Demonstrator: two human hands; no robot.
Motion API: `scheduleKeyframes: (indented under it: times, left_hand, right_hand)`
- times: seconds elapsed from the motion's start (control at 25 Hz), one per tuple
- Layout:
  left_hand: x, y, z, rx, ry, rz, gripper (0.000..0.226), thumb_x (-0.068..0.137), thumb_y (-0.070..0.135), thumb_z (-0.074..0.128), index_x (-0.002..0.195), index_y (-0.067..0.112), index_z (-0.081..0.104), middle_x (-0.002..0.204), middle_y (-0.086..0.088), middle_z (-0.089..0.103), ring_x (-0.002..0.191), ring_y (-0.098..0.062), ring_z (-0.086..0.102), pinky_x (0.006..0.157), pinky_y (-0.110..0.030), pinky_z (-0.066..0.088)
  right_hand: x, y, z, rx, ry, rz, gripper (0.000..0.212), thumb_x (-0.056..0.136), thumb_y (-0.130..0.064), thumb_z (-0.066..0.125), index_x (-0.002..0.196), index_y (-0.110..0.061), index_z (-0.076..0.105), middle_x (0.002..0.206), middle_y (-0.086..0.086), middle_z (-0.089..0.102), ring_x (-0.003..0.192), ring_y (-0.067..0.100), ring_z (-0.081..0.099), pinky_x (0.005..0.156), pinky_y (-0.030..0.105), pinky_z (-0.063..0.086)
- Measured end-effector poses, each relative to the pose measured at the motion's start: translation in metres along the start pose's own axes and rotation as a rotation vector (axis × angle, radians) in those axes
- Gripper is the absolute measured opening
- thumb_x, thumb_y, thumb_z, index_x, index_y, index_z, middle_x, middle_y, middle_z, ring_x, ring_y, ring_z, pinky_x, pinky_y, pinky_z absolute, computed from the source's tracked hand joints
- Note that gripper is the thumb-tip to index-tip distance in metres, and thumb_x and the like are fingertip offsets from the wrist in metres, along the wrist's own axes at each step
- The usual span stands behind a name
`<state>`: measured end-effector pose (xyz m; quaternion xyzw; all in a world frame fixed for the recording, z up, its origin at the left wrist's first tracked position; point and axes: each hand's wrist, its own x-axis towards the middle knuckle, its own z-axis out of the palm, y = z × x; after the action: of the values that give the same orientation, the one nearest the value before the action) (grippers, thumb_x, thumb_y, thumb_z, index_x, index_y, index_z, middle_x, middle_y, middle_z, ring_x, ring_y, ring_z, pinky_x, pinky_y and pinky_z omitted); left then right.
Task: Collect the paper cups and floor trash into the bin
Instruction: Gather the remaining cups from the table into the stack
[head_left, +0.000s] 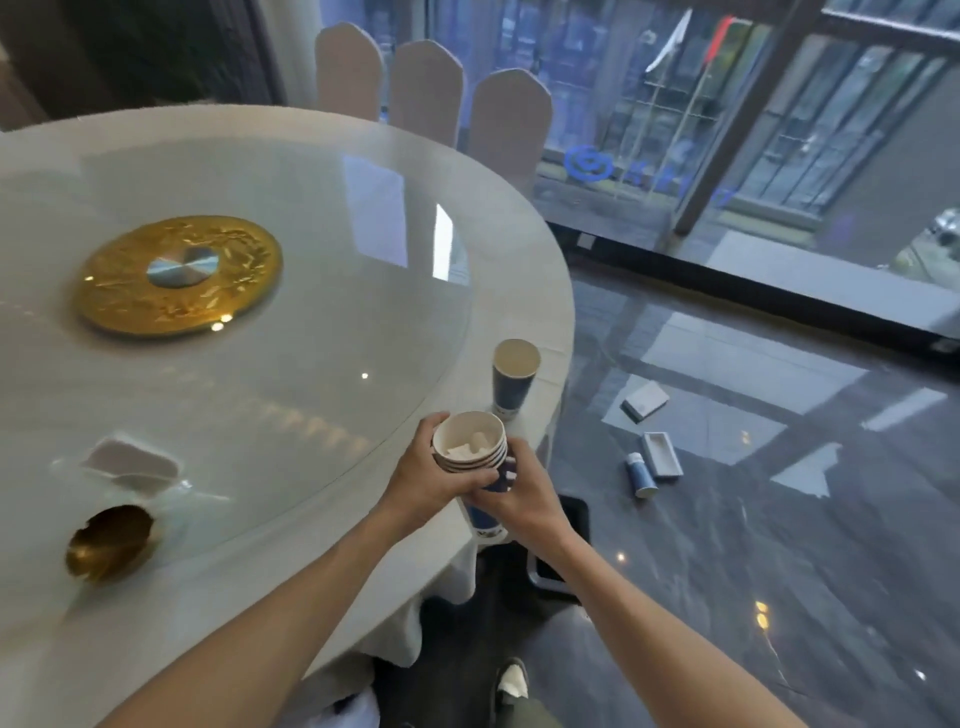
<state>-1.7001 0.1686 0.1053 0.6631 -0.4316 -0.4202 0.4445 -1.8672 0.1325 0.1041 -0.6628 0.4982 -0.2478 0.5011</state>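
Observation:
Both my hands hold a stack of several nested blue-and-white paper cups (470, 441) over the table's right edge; white scraps lie inside the top cup. My left hand (434, 475) wraps the stack near its rims. My right hand (522, 493) grips it lower down. One more blue paper cup (514, 376) stands upright on the table just beyond the stack. On the dark floor to the right lie a fallen blue cup (640, 474), a grey open box (661, 453) and a small white packet (644, 401). A dark bin (561, 540) stands below my hands, partly hidden by my right arm.
The round white table (524, 249) carries a glass turntable with a gold centre disc (179, 275). A crumpled white tissue (132, 462) and a gold ashtray (109, 540) sit at its near left. Three covered chairs (426, 88) stand behind. Glass walls close the right side.

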Motion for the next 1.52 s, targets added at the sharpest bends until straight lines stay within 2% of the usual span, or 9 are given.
scheduleKeyframes:
  times: [0.28,0.36,0.52,0.6,0.72,0.92,1.2,1.4,1.52]
  left_hand:
    - [0.049,0.012,0.047,0.068,0.074,-0.012,0.082,0.064,0.031,0.099,0.130,0.031,0.049,0.117,0.014,0.067,0.110,-0.009,0.068,0.085,-0.025,0.056]
    - [0.060,0.017,0.052,0.057,0.141,-0.037,0.081,0.063,0.033,0.098,0.128,0.030,0.050,0.118,0.011,0.067,0.109,-0.008,0.067,0.082,-0.022,0.054]
    - [0.069,0.019,0.053,0.021,0.325,-0.080,0.077,0.064,0.027,0.099,0.126,0.028,0.053,0.117,0.010,0.069,0.109,-0.009,0.068,0.081,-0.022,0.054]
    - [0.062,0.019,0.050,-0.023,0.408,-0.110,0.074,0.066,0.025,0.099,0.125,0.028,0.054,0.116,0.010,0.069,0.107,-0.008,0.068,0.079,-0.019,0.055]
    - [0.049,0.019,0.048,-0.055,0.511,-0.144,0.079,0.056,0.042,0.097,0.122,0.030,0.056,0.114,0.010,0.072,0.104,-0.006,0.070,0.079,-0.019,0.056]
    - [0.048,0.016,0.038,-0.061,0.563,-0.178,0.084,0.052,0.046,0.095,0.124,0.026,0.057,0.114,0.010,0.072,0.105,-0.008,0.071,0.079,-0.020,0.057]
    - [0.096,0.050,0.018,-0.054,0.522,-0.059,0.081,0.066,0.039,0.097,0.133,0.025,0.053,0.123,0.006,0.068,0.112,-0.011,0.067,0.077,-0.016,0.056]
    - [0.140,0.076,0.029,-0.105,0.405,0.051,0.077,0.074,0.030,0.094,0.137,0.021,0.052,0.122,0.007,0.065,0.113,-0.013,0.066,0.078,-0.019,0.058]
    - [0.161,0.081,0.054,-0.129,0.263,0.083,0.075,0.072,0.027,0.096,0.134,0.021,0.055,0.120,0.011,0.068,0.113,-0.013,0.068,0.081,-0.020,0.058]
  right_hand:
    - [0.053,0.028,-0.057,-0.073,-0.146,-0.056,0.061,0.080,-0.025,0.078,0.135,-0.028,0.051,0.127,-0.010,0.064,0.116,0.005,0.063,0.101,0.029,0.054]
    - [0.080,0.033,-0.067,-0.076,-0.138,-0.054,0.071,0.080,-0.033,0.072,0.145,-0.027,0.045,0.135,-0.010,0.060,0.123,0.005,0.058,0.108,0.038,0.051]
    - [0.141,0.042,-0.087,-0.051,0.038,0.029,0.102,0.077,-0.045,0.086,0.157,-0.019,0.028,0.152,-0.001,0.042,0.137,0.017,0.048,0.114,0.044,0.044]
    - [0.166,0.047,-0.089,-0.120,0.010,0.052,0.118,0.075,-0.047,0.088,0.162,-0.015,0.016,0.163,0.008,0.028,0.150,0.025,0.034,0.123,0.047,0.034]
    - [0.193,0.053,-0.084,-0.192,-0.096,0.051,0.124,0.073,-0.042,0.091,0.163,-0.013,0.011,0.167,0.008,0.021,0.155,0.026,0.024,0.125,0.046,0.027]
    - [0.225,0.057,-0.066,-0.115,-0.134,0.037,0.081,0.066,-0.044,0.088,0.130,-0.021,0.044,0.125,0.004,0.060,0.112,0.025,0.065,0.092,0.050,0.058]
    - [0.207,0.057,-0.074,-0.139,-0.171,0.039,0.076,0.067,-0.036,0.090,0.126,-0.025,0.044,0.122,0.000,0.060,0.113,0.021,0.062,0.094,0.042,0.057]
    - [0.174,0.081,-0.094,-0.129,-0.033,0.032,0.073,0.065,-0.039,0.089,0.125,-0.037,0.049,0.119,-0.012,0.064,0.110,0.010,0.065,0.092,0.042,0.058]
    - [0.162,0.078,-0.115,-0.166,0.067,0.036,0.047,0.067,-0.030,0.087,0.106,-0.031,0.061,0.100,-0.007,0.069,0.089,0.012,0.069,0.076,0.047,0.060]
